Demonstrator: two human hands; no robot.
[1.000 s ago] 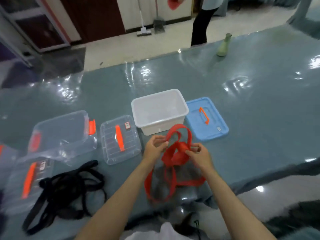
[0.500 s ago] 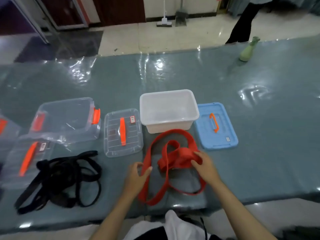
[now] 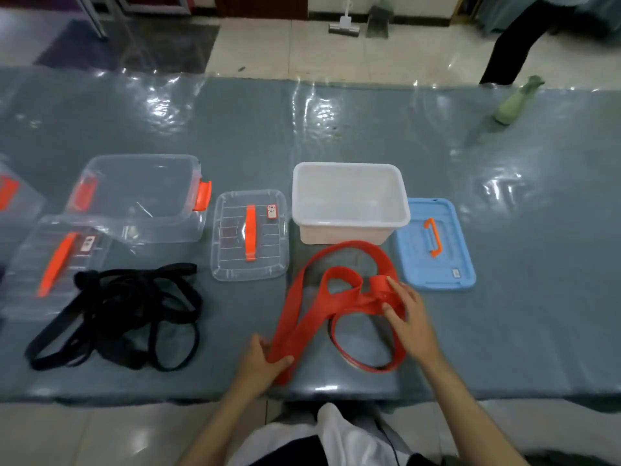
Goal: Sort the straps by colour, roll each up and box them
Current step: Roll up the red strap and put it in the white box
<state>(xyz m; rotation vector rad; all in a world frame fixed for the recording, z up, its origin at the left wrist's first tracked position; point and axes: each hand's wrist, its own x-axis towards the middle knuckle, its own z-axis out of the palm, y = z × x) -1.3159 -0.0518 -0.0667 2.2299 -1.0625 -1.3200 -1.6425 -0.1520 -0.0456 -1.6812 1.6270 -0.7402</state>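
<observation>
The table (image 3: 369, 129) is covered with a grey-blue cloth under a glossy transparent sheet that reflects overhead light. A pale green bottle (image 3: 514, 102) stands tilted near the far right edge. Beyond the table, the floor (image 3: 285, 45) is light tile. A floor squeegee (image 3: 344, 26) and a dustpan (image 3: 378, 23) rest against the far wall. A standing person's dark-trousered leg (image 3: 504, 52) appears at upper right.
</observation>
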